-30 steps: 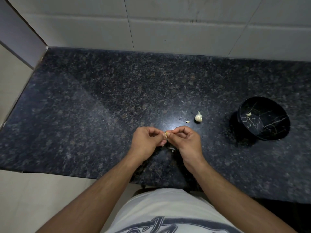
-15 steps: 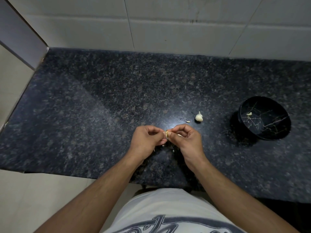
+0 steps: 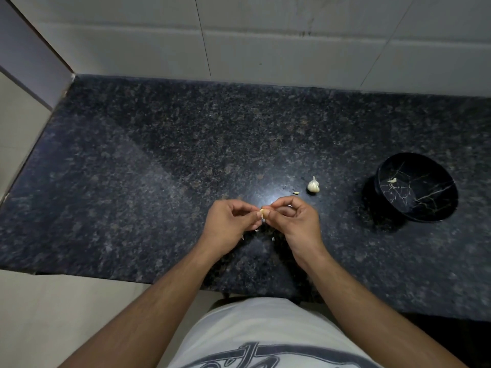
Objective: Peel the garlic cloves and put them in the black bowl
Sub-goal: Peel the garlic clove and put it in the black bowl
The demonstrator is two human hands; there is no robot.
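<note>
A small pale garlic clove [image 3: 263, 212] is pinched between the fingertips of both hands, just above the counter's front middle. My left hand [image 3: 228, 225] grips it from the left with curled fingers. My right hand [image 3: 295, 221] pinches it from the right, thumb and forefinger on it. A partly broken garlic bulb [image 3: 313, 185] sits on the counter behind my right hand, with a loose bit [image 3: 295, 193] beside it. The black bowl [image 3: 435, 205] with thin gold veins stands at the right and holds one peeled clove [image 3: 392, 180].
The dark speckled granite counter [image 3: 159, 181] runs to a white tiled wall [image 3: 265, 43] at the back. Small skin flakes [image 3: 273, 239] lie under my hands. The counter's front edge is close to my body, and its left end meets a side wall.
Both hands have stayed in place on the clove, with only small shifts of the fingertips. The bulb and the bowl have not moved.
</note>
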